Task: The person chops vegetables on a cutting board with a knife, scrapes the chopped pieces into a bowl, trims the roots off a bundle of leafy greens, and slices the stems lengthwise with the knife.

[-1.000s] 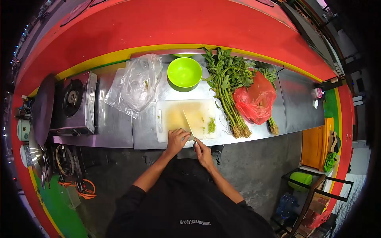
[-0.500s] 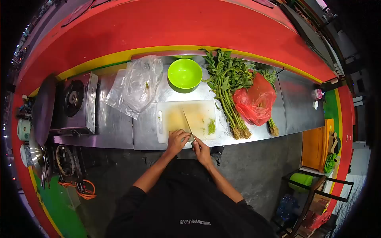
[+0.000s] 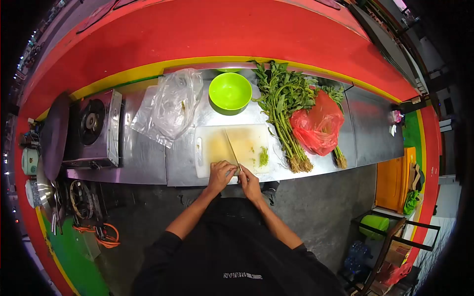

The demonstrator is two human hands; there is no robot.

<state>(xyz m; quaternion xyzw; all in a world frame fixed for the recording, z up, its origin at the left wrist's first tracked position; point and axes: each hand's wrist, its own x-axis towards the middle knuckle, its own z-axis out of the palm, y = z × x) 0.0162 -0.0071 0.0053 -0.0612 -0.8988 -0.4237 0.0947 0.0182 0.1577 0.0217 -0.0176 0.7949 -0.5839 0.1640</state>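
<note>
My right hand (image 3: 250, 184) is closed around the handle of a knife (image 3: 231, 145). The blade slants away from me over the white cutting board (image 3: 203, 170). My left hand (image 3: 221, 175) has its fingers bent at the board's near edge, against a small pale green piece (image 3: 237, 172) beside the knife's heel. Fingers mostly cover that piece, so its kind cannot be made out. Toward the board's right side lies a small heap of finely cut green bits (image 3: 263, 156), with a few scattered scraps to its left.
Behind the board stands a green bowl (image 3: 230, 92). Clear plastic bags (image 3: 173, 106) lie to its left, and a gas stove (image 3: 92, 126) is farther left. On the right are leafy greens with roots (image 3: 284, 118) and a red plastic bag (image 3: 318, 123).
The knife tip has swung slightly left, and my right hand has shifted a little with it. My left hand stays almost in place.
</note>
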